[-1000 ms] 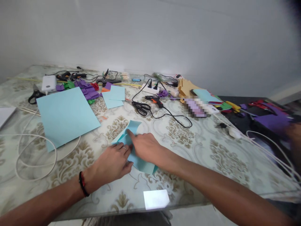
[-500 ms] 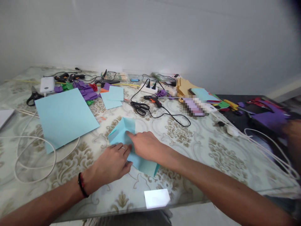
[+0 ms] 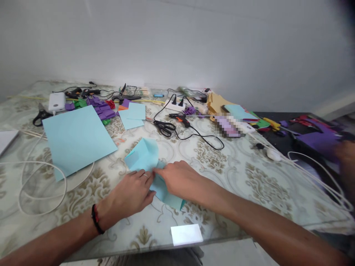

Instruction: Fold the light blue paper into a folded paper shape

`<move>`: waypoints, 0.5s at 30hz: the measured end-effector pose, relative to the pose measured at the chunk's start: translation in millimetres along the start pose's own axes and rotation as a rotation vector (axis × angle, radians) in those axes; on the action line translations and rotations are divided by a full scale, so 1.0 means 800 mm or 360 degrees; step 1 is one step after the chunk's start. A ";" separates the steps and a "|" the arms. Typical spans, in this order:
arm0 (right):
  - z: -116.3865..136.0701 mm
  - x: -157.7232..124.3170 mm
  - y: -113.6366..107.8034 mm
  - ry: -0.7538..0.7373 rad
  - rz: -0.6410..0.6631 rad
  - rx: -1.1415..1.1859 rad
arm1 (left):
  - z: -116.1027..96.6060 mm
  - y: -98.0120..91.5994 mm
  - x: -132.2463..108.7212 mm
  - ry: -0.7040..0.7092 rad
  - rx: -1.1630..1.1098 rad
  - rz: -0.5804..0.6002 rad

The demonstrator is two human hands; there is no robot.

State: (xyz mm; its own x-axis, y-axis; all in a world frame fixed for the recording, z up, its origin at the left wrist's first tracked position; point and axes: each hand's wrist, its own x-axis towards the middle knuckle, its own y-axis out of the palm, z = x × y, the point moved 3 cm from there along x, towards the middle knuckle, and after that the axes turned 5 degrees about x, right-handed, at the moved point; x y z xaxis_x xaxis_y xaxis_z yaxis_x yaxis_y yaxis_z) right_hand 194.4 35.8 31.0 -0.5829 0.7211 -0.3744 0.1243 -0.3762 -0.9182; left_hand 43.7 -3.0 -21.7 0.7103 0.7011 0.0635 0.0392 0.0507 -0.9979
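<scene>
A folded sheet of light blue paper [image 3: 144, 153] lies on the cloth in front of me, its far corner opened up in raised flaps. My left hand [image 3: 137, 190] presses on its near left side with bent fingers, the thumb at the lower edge. Close beside those fingertips, my right hand [image 3: 176, 177] is curled over the paper's right part, its index fingertip against a fold. The palms and parts of the paper's middle are hidden under both hands. A larger flat light blue sheet [image 3: 80, 140] rests to the left.
Scissors [image 3: 165, 128] and a glue gun [image 3: 180, 119] lie beyond the paper, near a power strip [image 3: 175, 105]. Small blue squares [image 3: 135, 111] and purple paper pieces [image 3: 102, 109] sit at the back. White cable [image 3: 65, 184] loops left. Another person's hand [image 3: 345, 153] shows blurred at right.
My right index finger has slid down and toward me along the paper, closer to my left fingertips. The paper's far flaps have spread slightly and shifted left.
</scene>
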 end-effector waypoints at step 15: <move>0.000 0.006 -0.007 -0.0245 -0.0054 0.0045 | 0.078 -0.049 -0.004 -0.0454 0.0308 -0.0547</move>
State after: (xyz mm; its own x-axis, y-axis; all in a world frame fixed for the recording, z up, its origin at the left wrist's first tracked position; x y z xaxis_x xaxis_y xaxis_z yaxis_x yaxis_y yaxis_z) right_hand 190.8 41.0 34.7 -0.7028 0.6370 -0.3167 0.0808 -0.3709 -0.9252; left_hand -3.8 37.2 17.7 0.4571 0.7861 0.4162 0.0873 0.4260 -0.9005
